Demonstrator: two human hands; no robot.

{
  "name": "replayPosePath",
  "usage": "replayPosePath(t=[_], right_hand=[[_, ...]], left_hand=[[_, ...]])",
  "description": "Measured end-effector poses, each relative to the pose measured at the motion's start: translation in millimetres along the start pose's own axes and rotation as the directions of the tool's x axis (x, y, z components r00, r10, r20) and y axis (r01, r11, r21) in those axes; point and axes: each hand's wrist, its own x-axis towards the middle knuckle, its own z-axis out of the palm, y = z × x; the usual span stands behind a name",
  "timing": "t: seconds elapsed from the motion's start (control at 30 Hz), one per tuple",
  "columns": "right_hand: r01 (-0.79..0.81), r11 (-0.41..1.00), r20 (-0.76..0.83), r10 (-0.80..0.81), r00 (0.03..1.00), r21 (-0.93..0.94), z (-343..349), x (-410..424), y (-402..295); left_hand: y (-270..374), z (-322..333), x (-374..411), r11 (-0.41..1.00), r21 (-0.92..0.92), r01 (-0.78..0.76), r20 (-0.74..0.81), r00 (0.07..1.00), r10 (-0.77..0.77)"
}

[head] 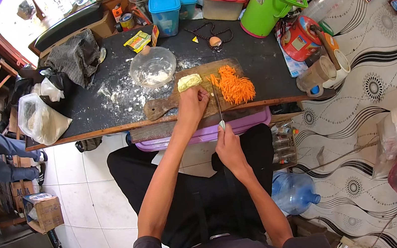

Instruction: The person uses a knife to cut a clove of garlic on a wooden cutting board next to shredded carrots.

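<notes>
My right hand (229, 146) grips the pale handle of a kitchen knife (219, 106), its blade pointing away from me over the wooden cutting board (174, 99). Close to the blade's left side, my left hand (193, 102) rests on the board with curled fingers; whether they pinch anything is hidden. Just beyond that hand sits a crinkled pale-yellow lump (189, 82), its kind unclear. To the right of the blade lies a heap of shredded carrot (237, 86), with a few shreds beside the knife.
Behind the board stands a flour-dusted clear plastic bowl (152, 69). An eggshell (215, 41) lies among dark beads (223, 31). A green thermos jug (265, 4) is at the back right. An open bag of whitish powder (42, 119) sits at the table's left edge. Another person's legs (8, 154) show far left.
</notes>
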Motion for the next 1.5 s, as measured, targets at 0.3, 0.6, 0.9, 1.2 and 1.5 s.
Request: replayPosePath(t=[0.3, 0.6, 0.9, 1.2, 1.5], right_hand=[[0.009, 1.000, 0.047, -0.009, 0.999, -0.006, 3, 3, 14], [0.069, 0.997, -0.070, -0.067, 0.995, 0.037, 9, 3, 5], [-0.027, 0.999, 0.014, 0.026, 1.000, 0.024, 14, 2, -7], [-0.066, 0.987, 0.079, 0.078, 0.994, -0.144, 2, 2, -21], [-0.090, 0.984, 0.050, 0.099, 0.994, -0.152, -2, 4, -5]], left_hand=[[-3, 2, -3, 1.000, 0.016, 0.024, -0.011, 1.000, -0.024], [-5, -2, 0, 0.999, 0.015, 0.036, -0.035, 0.999, -0.035], [-4, 5, 5, 0.999, 0.014, 0.050, -0.006, 0.999, -0.050], [-6, 0, 7, 0.989, 0.095, 0.109, 0.046, 0.992, -0.114], [-7, -4, 9, 0.987, 0.101, 0.121, 0.061, 0.990, -0.128]])
